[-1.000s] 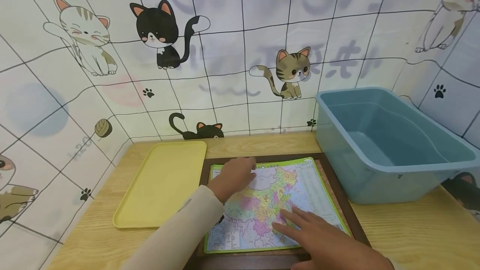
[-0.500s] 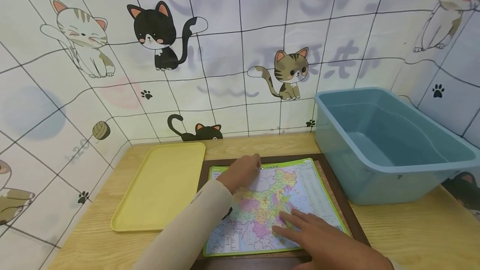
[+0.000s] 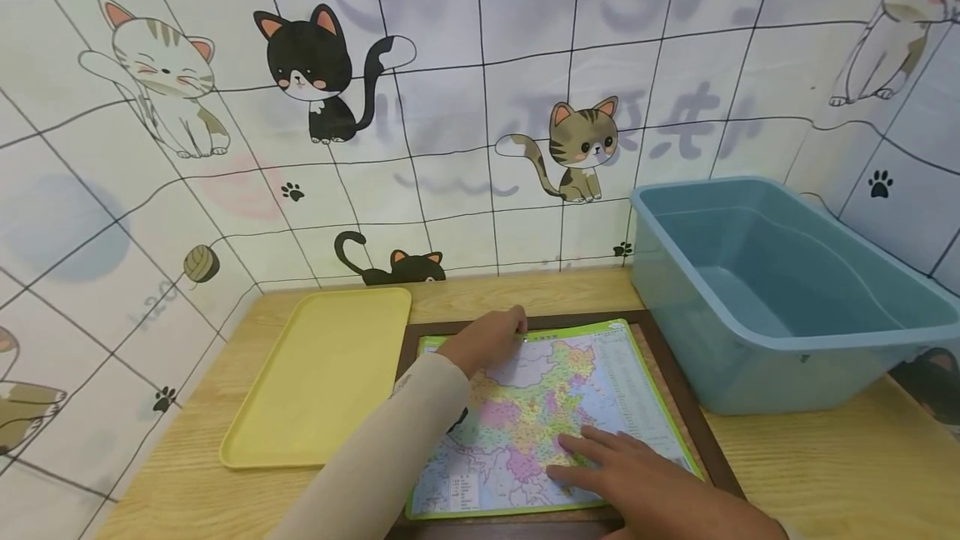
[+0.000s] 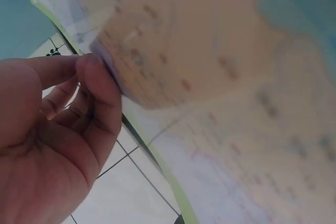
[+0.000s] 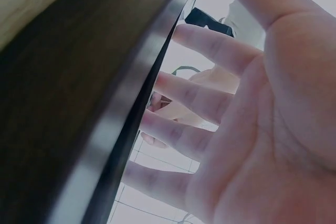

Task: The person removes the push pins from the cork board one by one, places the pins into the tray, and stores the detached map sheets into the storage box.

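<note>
A map sheet (image 3: 536,415) with a green border lies on a brown board (image 3: 693,419) with a dark frame. My left hand (image 3: 487,340) reaches across to the far edge of the sheet. In the left wrist view its thumb and index fingertip (image 4: 90,66) meet at the green-edged map border and seem to pinch it. Whether a small thing lies between those fingertips is hidden. My right hand (image 3: 637,477) rests on the map's lower right part with fingers spread. In the right wrist view these fingers (image 5: 173,135) look straight, with nothing gripped.
A shallow yellow tray (image 3: 315,377) lies left of the board on the wooden table (image 3: 180,440). At the right stands a deep blue tub (image 3: 757,373), close to the frame's far right corner. A wall covering (image 3: 450,132) with printed cats rises behind the table.
Over the first half second my left hand has shifted a little right and away from me along the map's far edge; since then it barely moves. The right hand stays nearly in place.
</note>
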{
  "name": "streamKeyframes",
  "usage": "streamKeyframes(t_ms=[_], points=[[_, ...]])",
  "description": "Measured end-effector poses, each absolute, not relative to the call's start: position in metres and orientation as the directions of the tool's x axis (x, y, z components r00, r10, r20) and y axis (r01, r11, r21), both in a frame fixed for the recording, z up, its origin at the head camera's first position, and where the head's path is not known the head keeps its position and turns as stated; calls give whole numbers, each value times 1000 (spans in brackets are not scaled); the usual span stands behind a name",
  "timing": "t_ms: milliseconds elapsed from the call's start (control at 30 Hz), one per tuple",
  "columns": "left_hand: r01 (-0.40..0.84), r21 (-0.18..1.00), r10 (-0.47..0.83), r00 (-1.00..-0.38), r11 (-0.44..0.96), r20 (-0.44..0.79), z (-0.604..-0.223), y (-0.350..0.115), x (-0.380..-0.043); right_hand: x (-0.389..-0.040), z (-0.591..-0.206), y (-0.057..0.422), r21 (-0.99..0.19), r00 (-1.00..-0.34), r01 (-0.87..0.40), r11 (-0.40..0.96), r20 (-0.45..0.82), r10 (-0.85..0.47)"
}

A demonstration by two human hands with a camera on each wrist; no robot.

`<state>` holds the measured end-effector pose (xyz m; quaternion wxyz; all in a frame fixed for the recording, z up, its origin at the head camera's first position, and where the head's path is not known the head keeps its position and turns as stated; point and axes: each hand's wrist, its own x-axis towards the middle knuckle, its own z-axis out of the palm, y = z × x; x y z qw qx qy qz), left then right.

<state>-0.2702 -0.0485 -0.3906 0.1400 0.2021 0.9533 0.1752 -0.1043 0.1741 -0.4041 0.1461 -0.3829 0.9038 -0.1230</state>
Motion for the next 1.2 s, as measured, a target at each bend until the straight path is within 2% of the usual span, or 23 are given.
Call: streamKeyframes(t_ms=[400,567,1200], points=[[383,382,486,-844,841,-227,-392,-47,-272,-103,-407,175,-366,-670,-640,676,-165,-724],[349,377,454,-859,858,-237,-396,-46,-273,-102,-405,175,-400,-674,-607,687,-200,-711],[348,365,441,-872,864,-213,-399,-43,-276,-104,-409,177,-366,-661,-654,662,-149,-736]])
